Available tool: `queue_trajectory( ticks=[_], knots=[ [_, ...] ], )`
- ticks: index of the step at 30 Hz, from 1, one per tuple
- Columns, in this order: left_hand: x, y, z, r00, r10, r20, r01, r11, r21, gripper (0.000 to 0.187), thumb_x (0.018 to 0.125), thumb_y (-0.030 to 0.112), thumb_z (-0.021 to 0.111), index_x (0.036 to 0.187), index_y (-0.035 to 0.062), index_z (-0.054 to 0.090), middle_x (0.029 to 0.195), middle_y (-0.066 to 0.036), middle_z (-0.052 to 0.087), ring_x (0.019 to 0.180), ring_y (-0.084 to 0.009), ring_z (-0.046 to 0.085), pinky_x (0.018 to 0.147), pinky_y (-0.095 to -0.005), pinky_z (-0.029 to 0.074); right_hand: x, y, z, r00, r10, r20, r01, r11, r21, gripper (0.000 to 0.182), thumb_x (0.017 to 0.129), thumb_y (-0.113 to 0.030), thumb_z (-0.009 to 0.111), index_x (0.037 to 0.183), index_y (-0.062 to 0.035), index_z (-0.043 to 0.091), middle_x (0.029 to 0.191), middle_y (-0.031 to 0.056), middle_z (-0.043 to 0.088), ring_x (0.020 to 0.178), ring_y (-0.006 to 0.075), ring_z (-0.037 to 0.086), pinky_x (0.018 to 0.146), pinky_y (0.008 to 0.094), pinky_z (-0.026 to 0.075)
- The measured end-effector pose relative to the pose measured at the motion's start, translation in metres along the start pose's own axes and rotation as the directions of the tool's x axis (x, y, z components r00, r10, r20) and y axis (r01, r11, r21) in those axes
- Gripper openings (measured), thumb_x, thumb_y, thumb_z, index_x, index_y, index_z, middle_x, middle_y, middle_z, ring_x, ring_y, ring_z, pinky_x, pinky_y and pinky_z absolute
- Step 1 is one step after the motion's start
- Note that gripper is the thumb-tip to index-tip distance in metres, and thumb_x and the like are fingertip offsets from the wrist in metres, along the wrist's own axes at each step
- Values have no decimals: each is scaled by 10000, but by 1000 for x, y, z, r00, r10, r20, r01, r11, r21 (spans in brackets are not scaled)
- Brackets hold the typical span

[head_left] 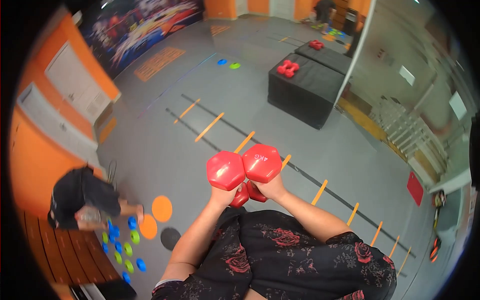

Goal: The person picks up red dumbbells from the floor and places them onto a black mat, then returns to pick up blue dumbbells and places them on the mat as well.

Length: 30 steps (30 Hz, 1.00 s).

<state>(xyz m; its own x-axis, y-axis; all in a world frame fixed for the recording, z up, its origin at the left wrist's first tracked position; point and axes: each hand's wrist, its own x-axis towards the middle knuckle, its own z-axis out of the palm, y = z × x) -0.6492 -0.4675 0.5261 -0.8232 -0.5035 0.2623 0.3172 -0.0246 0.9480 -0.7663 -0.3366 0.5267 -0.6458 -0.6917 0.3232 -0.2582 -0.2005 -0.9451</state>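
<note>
In front of my chest I hold two red hexagonal dumbbells upright, side by side, their upper heads touching or nearly so. My left hand [222, 195] is closed around the handle of the left dumbbell [226, 171]. Around the right dumbbell [262, 163], marked 4KG on top, my right hand [271, 188] is wrapped the same way. The lower heads show partly beneath my hands. Most of my fingers are hidden by the upper heads.
Orange rungs of a floor ladder [318, 192] cross the grey floor ahead. Black padded boxes [302, 95] carry red dumbbells [288, 68]. At left a person [85, 197] bends near blue and green cones [128, 249] and orange floor discs [162, 208]. Another person [325, 12] stands far back.
</note>
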Motion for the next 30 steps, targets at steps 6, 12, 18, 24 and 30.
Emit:
queue_trajectory(
  ticks=[6, 12, 18, 24, 30],
  knots=[
    [151, -6, -41, 962, -15, 272, -12, 995, 96, 103, 929, -6, 632, 861, 49, 578, 648, -31, 580, 573, -140, 585, 558, -303, 485, 102, 31, 16, 941, 81, -329, -80, 997, 17, 210, 887, -43, 750, 1080, -59, 668, 1004, 63, 709, 943, 210, 710, 791, 371, 565],
    [280, -51, -36, 876, 0, 482, -32, 998, 59, 124, 925, -3, 631, 830, 58, 581, 644, -20, 585, 571, -130, 586, 536, -293, 462, 186, 76, -13, 873, 92, -480, -106, 994, -2, 153, 890, 4, 711, 1019, -46, 646, 803, 37, 659, 685, 144, 679, 586, 324, 535],
    [362, -95, -4, 835, -112, 540, 123, 992, 15, 108, 899, -24, 635, 850, 59, 586, 659, -21, 582, 587, -135, 596, 549, -302, 467, 247, 103, -62, 822, 120, -556, -131, 991, 21, 100, 915, 63, 615, 897, -33, 593, 698, 43, 605, 605, 144, 614, 558, 334, 499],
    [503, -173, 50, 825, -236, 514, 109, 958, 265, 65, 919, -1, 616, 940, 58, 596, 663, -21, 586, 579, -145, 597, 555, -314, 480, 358, 183, -167, 785, 261, -562, -256, 963, 89, 54, 936, 19, 639, 934, -23, 605, 687, 46, 610, 604, 157, 626, 572, 337, 506],
    [633, -183, 116, 822, -294, 488, 260, 956, 139, 56, 947, -1, 620, 959, 48, 596, 662, -26, 583, 590, -132, 602, 582, -306, 509, 467, 195, -259, 774, 265, -575, -185, 963, 195, 73, 940, 11, 656, 985, -37, 626, 740, 46, 646, 643, 163, 649, 616, 345, 523]
  ],
)
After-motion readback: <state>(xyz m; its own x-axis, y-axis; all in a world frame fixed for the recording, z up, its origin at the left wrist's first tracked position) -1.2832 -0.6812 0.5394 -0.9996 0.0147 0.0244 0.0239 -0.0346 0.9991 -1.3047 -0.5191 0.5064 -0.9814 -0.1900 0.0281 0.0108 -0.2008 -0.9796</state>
